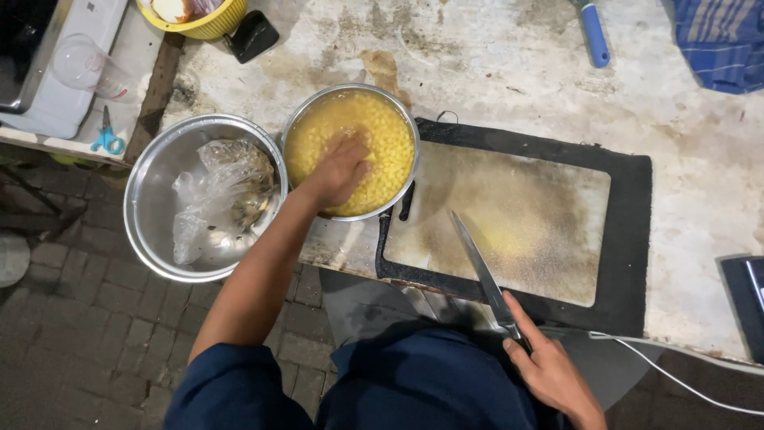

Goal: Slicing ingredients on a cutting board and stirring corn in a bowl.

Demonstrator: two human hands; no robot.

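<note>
The left hand (341, 169) is plunged fingers-down into a steel bowl of yellow kernels (350, 151) in cloudy liquid; its fingertips are sunk among the kernels, so whether they are spread or curled around a handful cannot be told. The right hand (549, 373) is closed on the handle of a long knife (481, 271), at the near edge of the bench (684, 143), and the blade slants up and to the left over a worn cutting board (517, 219) that sits on a dark mat (633, 239).

The kernel bowl stands at the board's upper left corner, its rim overlapping the mat and sitting close to the bench edge. It looks to me as if pressing or stirring hard on the near side could tip it or slop liquid over the rim. The knife tip points toward the left forearm, so a careless swing of either arm could bring the two together.

Just left of the kernel bowl, rim to rim or nearly, a larger steel bowl (159, 231) holds a crumpled clear plastic bag (223, 191) and overhangs the paved ground. Beyond lie a yellow basket (208, 25), a clear plastic cup (83, 65), blue-handled scissors (107, 137), a blue tool handle (594, 36) and a blue checked cloth (720, 40). A white cable (676, 378) trails from the bench by the right hand and could snag it.
</note>
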